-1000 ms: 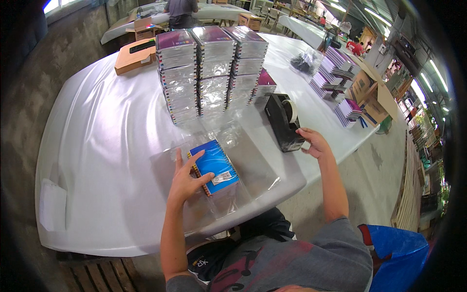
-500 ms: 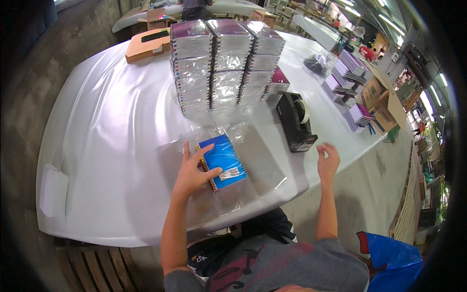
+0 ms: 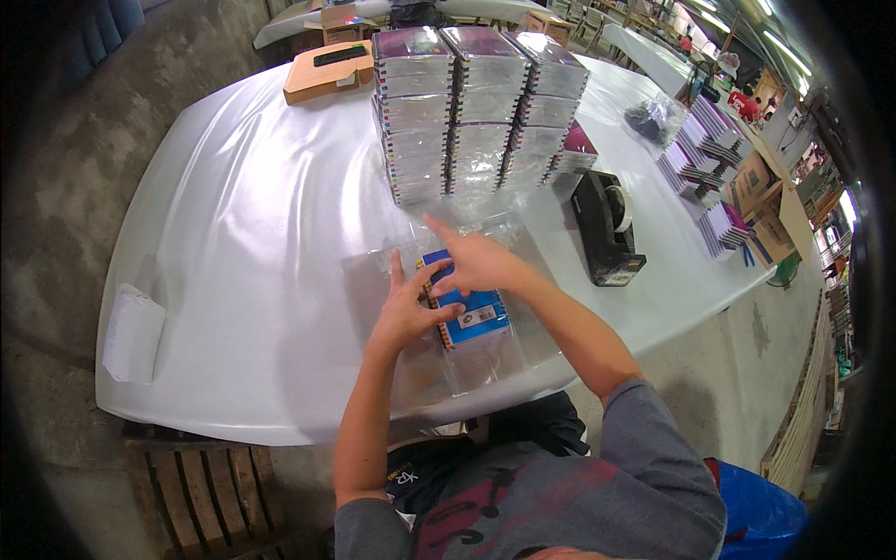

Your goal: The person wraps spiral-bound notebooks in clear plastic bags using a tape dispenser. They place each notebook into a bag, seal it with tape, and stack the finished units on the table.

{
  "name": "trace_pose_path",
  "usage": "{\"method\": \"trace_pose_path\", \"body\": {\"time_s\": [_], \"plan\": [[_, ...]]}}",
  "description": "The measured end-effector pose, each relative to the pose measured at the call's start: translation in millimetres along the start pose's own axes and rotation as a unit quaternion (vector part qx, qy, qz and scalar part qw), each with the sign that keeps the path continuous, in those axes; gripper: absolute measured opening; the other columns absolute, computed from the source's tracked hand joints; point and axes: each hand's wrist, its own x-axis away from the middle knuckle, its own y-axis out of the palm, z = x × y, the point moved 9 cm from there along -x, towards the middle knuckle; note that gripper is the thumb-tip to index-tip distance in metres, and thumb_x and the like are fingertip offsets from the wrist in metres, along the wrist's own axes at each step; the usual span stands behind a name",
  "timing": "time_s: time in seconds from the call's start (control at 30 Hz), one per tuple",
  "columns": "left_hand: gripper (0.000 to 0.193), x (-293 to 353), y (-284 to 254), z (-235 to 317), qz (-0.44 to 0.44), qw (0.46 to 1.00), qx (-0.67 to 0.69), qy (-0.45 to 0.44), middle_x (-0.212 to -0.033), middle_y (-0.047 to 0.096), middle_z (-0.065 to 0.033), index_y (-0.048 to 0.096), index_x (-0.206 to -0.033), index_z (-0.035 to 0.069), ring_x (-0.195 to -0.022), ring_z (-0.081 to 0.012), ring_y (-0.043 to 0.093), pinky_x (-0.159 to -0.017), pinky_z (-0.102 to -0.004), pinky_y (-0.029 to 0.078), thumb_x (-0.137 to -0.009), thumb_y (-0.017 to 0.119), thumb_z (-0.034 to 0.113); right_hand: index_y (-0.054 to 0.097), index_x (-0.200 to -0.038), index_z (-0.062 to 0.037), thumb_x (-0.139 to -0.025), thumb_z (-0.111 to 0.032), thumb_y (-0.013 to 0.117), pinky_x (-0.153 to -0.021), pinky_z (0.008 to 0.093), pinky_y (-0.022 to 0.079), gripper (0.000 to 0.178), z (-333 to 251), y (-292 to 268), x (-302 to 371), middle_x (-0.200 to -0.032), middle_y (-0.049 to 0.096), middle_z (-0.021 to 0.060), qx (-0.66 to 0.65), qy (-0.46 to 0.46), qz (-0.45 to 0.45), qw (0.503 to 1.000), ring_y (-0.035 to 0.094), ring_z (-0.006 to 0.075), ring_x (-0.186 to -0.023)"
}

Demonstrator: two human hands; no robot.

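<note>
A small blue spiral notebook (image 3: 482, 322) with a pale label lies on a clear plastic sheet (image 3: 373, 275) in front of me. My left hand (image 3: 405, 313) rests at the notebook's left edge, fingers spread, its thumb across the cover. Over the notebook's upper part reaches my right hand (image 3: 476, 263), its index finger stretched out toward the far left and the other fingers lower, close to my left fingers. The right hand covers part of the notebook. Whether a small piece of tape is at its fingertips cannot be seen. A black tape dispenser (image 3: 605, 233) stands to the right.
Tall stacks of plastic-wrapped spiral notebooks (image 3: 453, 121) rise behind the sheet. A cardboard box (image 3: 322, 79) with a dark object sits at the far left. More notebooks (image 3: 705, 154) and an open carton (image 3: 761, 191) are at the right. A white packet (image 3: 133, 334) lies far left.
My right hand has moved left from beside the tape dispenser to above the notebook. My left hand stays on the notebook. The whole view has shifted a little.
</note>
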Motion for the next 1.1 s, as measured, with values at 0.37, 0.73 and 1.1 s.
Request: {"method": "trace_pose_path", "body": {"time_s": [0.37, 0.73, 1.1], "plan": [[0.103, 9, 8, -6, 0.006, 0.994, 0.096, -0.045, -0.141, 0.029, -0.0271, 0.016, -0.144, 0.008, -0.112, -0.0328, 0.054, -0.096, -0.0378, 0.044, -0.068, 0.081, 0.030, 0.024, -0.140, 0.0016, -0.070, -0.054, 0.072, -0.091, 0.0395, 0.046, 0.101, 78, -6, 35, -0.107, 0.062, 0.0246, 0.070, 0.098, 0.047, 0.992, 0.060, 0.0323, -0.103], [0.128, 77, 8, 78, 0.279, 0.900, 0.297, 0.152, -0.145, 0.017, -0.0221, -0.011, -0.144, 0.002, -0.131, -0.0307, 0.030, -0.107, -0.0389, 0.028, -0.063, 0.086, 0.021, 0.007, -0.147, -0.0078, -0.073, 0.005, 0.071, -0.110, 0.0361, 0.025, 0.098, 29, 7, 93, -0.146, 0.025, 0.0153, -0.444, -0.177, 0.146, 0.866, 0.031, 0.0263, -0.133], [0.123, 74, 27, 45, 0.314, 0.918, 0.209, 0.122, -0.127, 0.042, -0.0148, 0.015, -0.142, -0.001, -0.116, -0.0255, 0.047, -0.100, -0.0366, 0.037, -0.051, 0.092, 0.028, 0.011, -0.141, 0.0066, -0.066, -0.016, 0.080, -0.114, 0.0403, 0.009, 0.104, 65, 66, 83, -0.145, 0.023, 0.0218, -0.220, -0.134, 0.100, 0.961, 0.020, 0.0331, -0.137]]}}
